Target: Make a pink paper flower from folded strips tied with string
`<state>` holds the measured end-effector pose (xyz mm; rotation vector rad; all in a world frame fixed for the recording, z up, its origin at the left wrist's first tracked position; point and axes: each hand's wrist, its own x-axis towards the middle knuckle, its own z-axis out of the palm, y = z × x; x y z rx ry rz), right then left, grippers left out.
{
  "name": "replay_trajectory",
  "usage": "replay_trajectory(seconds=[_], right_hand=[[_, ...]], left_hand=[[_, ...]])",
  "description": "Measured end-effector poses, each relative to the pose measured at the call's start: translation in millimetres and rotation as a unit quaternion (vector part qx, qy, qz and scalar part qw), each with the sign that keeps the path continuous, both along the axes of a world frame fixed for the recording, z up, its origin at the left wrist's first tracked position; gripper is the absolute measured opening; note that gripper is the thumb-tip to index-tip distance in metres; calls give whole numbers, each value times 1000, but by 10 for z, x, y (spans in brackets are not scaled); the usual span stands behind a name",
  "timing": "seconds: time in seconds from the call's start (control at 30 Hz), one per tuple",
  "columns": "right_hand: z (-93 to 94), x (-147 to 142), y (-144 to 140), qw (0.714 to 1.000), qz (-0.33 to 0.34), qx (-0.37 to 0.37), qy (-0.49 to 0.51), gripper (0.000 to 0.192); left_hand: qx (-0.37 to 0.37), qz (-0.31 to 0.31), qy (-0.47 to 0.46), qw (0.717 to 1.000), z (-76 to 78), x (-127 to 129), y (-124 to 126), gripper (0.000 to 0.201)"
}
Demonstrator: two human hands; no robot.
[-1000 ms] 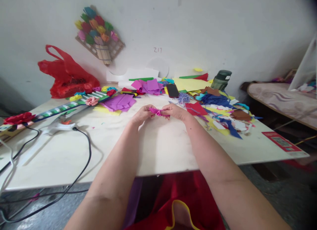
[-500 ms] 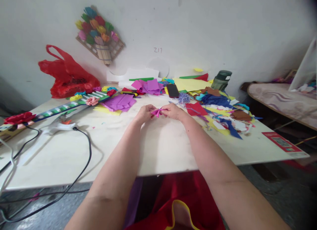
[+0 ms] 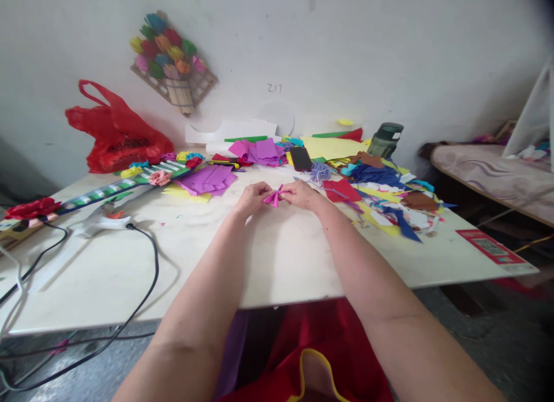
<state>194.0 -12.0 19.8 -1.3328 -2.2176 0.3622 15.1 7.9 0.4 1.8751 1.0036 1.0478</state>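
Observation:
A small folded pink paper piece [image 3: 274, 197] is pinched between both hands above the middle of the white table [image 3: 277, 257]. My left hand [image 3: 252, 197] grips its left side with fingertips closed. My right hand [image 3: 302, 194] grips its right side, thumb and fingers together. Just beyond the hands lie purple paper sheets [image 3: 209, 179] and a tangle of lilac thread [image 3: 321, 171].
A glue gun [image 3: 101, 221] with black cable lies at left, near a red plastic bag [image 3: 116, 134]. Paper scraps [image 3: 389, 200], a black phone [image 3: 300, 158] and a dark green bottle [image 3: 385, 140] crowd the far right. A paper-flower bouquet [image 3: 171, 58] hangs on the wall. A bed [image 3: 493, 174] stands right.
The hands drew slightly closer together and the pink paper is squeezed into a narrower, more upright fold between the fingertips.

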Motion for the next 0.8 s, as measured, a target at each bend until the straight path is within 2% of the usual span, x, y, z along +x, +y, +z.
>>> replay_trajectory(seconds=[0.17,0.33,0.5,0.67,0.8], right_hand=[[-43,71,43,999,16,-37,14,22],[-57,116,61,996,33,-80,20,22],[18,58,-8,998,28,-60,-10,20],[101,-10,-79,994,0,-25,-104,21],[96,-37,-66,985,0,10,-172,24]], left_hand=[[-51,-27,9,998,-15,0,-28,25],[-100,-42,36,994,9,-19,-74,38],[-75,-33,59,995,32,-31,-82,41],[-70,-42,80,993,30,-28,-75,43],[-58,-47,83,994,4,-32,-49,43]])
